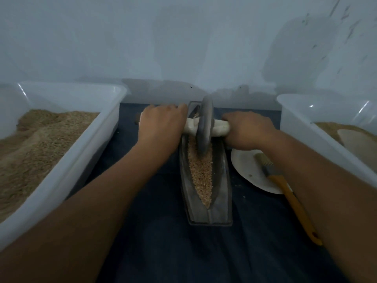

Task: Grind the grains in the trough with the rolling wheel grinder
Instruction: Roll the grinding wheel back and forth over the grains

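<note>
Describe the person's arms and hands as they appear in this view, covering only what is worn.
Both forearms are bare from the lower frame edge to the wrists; no sleeves show. The left hand and right hand wear no gloves. No watch, bracelet or ring is visible on either, though the fingers are mostly hidden and the light is dim.

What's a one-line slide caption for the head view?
Both hands, left hand and right hand, grip the wheel grinder axle, wheel standing in the grain-filled trough.
</note>
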`<state>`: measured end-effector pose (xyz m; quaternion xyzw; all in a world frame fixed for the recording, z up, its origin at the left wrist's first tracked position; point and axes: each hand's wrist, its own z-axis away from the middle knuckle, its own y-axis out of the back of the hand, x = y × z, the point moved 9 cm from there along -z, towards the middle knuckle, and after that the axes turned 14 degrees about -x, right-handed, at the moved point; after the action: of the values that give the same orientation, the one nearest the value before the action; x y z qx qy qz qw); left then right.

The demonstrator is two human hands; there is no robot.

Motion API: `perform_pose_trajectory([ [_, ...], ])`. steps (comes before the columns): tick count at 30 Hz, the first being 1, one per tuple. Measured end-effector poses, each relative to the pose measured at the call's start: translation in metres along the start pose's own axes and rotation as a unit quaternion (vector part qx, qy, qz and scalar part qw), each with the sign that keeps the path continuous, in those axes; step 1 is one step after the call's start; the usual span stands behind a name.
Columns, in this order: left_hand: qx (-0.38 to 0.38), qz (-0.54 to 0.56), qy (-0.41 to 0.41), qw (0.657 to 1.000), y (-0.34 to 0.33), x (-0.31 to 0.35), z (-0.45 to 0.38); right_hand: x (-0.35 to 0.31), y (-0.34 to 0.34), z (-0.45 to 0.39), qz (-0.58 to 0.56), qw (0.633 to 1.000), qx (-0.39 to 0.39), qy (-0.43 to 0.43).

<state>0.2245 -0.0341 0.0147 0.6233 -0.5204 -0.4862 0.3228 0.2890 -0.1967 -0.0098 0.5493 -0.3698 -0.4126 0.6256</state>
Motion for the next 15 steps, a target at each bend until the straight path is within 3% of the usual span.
perform_pose_trajectory([
  [6, 0.018, 0.014, 0.008, 1.0, 0.009, 0.004, 0.035, -0.01, 0.001, 0.032, 0.027, 0.997, 0.075, -0.016],
  [15, 0.052, 0.04, -0.021, 0.998, 0.033, 0.012, 0.09, -0.038, 0.003, 0.118, 0.055, 0.952, 0.3, 0.013],
])
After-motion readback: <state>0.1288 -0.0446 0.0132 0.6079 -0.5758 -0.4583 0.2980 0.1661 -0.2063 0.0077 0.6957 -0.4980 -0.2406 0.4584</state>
